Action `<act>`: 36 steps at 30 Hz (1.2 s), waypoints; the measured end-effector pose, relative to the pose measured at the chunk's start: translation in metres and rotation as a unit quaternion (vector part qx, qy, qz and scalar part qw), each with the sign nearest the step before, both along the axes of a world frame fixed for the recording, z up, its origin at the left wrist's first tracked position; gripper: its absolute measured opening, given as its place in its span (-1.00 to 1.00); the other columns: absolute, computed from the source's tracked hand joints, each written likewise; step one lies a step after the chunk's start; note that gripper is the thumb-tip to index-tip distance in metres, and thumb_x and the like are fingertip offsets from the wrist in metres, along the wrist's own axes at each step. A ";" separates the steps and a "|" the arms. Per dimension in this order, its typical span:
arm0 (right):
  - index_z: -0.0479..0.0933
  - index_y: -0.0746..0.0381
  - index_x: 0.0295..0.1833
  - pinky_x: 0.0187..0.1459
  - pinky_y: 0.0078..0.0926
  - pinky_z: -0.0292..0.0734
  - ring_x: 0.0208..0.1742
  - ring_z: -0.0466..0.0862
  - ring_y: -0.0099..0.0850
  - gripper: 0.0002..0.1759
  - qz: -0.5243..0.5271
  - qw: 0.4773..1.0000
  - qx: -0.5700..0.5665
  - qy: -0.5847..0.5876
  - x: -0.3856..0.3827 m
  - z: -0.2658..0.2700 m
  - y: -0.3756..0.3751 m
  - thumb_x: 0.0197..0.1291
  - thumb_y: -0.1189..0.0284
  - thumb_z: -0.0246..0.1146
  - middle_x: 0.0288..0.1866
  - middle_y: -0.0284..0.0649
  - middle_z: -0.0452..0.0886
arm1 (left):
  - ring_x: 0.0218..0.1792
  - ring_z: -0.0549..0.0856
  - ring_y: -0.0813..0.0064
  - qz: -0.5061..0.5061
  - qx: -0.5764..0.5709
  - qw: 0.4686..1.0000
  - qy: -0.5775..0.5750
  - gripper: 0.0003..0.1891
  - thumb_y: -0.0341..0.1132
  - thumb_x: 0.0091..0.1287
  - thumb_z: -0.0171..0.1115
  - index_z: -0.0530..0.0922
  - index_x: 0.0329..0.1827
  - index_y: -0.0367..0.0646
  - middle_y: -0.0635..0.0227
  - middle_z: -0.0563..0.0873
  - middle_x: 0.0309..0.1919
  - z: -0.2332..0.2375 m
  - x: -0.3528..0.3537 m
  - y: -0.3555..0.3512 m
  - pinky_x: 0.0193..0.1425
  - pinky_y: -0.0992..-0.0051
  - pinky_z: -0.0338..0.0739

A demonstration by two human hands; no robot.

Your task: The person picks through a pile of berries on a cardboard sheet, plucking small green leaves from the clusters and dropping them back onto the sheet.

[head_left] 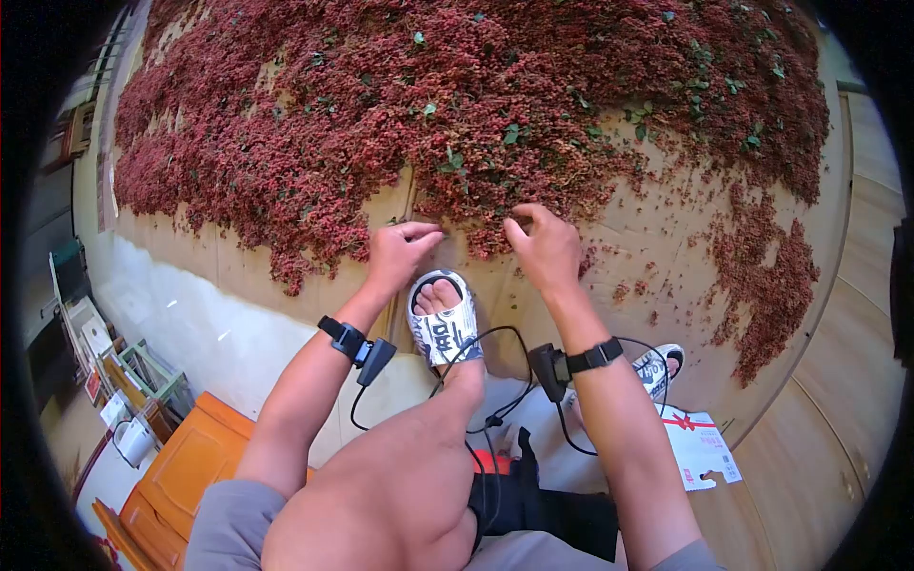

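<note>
While small red berry clusters (476, 105) cover brown cardboard (657, 228) toward its far edge, the left hand (398, 255) and right hand (552, 249) curl nearby, grip unclear. Likely light and fragile, they suit stem pinches.

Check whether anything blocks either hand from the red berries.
Nothing visible does. The left hand and right hand are both at the near edge of the red berries. The sandal and black cables lie nearer the body, outside both paths.
</note>
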State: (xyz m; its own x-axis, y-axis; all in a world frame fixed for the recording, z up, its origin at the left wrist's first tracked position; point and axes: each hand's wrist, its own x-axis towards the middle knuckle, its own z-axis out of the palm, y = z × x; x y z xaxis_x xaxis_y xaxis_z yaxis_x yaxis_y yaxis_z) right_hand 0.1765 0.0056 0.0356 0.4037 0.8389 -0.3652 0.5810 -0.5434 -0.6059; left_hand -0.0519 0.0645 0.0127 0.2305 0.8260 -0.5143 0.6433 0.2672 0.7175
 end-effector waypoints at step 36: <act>0.48 0.40 -0.36 -0.63 -0.62 0.25 -0.59 0.45 -0.44 -0.70 -0.161 0.712 -0.019 0.683 0.001 0.015 -0.067 -0.21 0.53 -0.10 -0.41 -0.02 0.58 | -0.40 0.71 0.29 -0.030 0.111 0.993 -0.023 -0.87 -0.37 0.22 0.30 0.69 -0.25 -0.23 0.20 0.75 -0.39 -0.005 0.016 -0.021 -0.28 0.38 0.60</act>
